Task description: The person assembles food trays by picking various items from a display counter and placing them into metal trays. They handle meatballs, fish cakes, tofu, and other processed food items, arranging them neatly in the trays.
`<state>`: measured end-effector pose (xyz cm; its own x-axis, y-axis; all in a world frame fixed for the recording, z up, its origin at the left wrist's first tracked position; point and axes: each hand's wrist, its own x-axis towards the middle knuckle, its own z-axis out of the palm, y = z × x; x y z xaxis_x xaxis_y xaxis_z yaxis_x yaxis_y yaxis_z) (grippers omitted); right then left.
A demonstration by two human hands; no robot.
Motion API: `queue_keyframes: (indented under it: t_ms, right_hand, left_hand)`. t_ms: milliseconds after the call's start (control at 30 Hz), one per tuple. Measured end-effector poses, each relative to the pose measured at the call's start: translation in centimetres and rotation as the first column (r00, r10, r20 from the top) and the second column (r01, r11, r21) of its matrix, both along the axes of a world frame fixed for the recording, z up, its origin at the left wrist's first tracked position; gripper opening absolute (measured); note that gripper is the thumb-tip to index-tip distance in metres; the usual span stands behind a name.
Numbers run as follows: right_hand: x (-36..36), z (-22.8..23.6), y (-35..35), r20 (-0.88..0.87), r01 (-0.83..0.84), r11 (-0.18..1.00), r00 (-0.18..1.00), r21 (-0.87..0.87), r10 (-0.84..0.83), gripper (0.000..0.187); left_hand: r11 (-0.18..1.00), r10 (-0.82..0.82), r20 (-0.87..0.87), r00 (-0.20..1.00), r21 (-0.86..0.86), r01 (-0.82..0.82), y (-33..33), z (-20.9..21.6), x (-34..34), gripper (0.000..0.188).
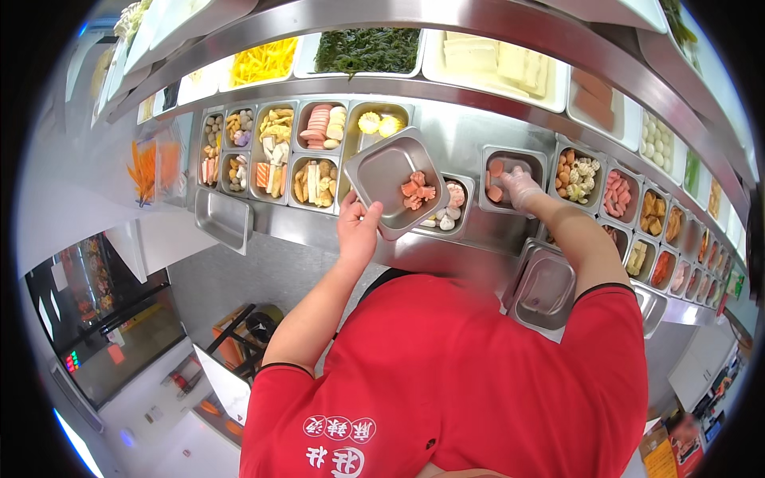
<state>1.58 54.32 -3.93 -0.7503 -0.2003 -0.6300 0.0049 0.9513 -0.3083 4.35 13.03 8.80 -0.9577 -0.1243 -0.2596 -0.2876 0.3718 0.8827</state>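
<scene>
A steel pan (390, 171) with a few pink, curled sausage-like pieces (417, 190) at one end is held tilted in front of me. My bare left hand (358, 227) grips its near left corner, thumb over the rim. Behind and below its right side, a fixed pan (448, 225) of pale balls is partly covered. My right hand (519, 190), in a clear glove, reaches into another steel pan (537, 162) at the right. Its bent fingers are at the round, reddish-pink slices (495, 182) there; what lies between the fingertips cannot be made out.
Pans of sliced sausage (317, 126), corn (381, 123) and fried pieces line the counter on the left, with more food pans (578, 174) at right. Empty steel pans (223, 219) (544, 288) hang at the near edge. Above runs a shelf of white trays (498, 68).
</scene>
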Motion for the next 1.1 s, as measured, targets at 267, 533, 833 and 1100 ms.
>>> queue_keyframes:
  t_ms: [267,533,833,1100]
  right_hand:
    - [0.3,-2.2,0.3,-0.041,0.144,0.983,0.988,-0.111,-0.149,0.043]
    - [-1.5,9.2,-4.8,-0.107,0.215,0.769,0.932,-0.602,-0.345,0.02]
    - [-0.3,15.5,-18.1,-0.58,-0.615,0.789,0.648,-0.017,0.493,0.035]
    - [1.7,15.6,-16.5,-0.755,-0.647,0.756,0.545,-0.103,0.364,0.038]
  left_hand:
    - [1.0,0.018,-0.019,1.0,0.012,-0.018,-0.6,-0.7,0.2,0.032]
    - [0.999,0.03,-0.012,0.999,0.038,-0.03,-0.4,-0.4,0.5,0.033]
    - [0.992,-0.094,-0.147,0.985,0.071,0.106,2.1,0.7,0.6,0.033]
    - [0.987,-0.134,-0.223,0.966,0.056,0.15,0.6,0.1,2.2,0.028]
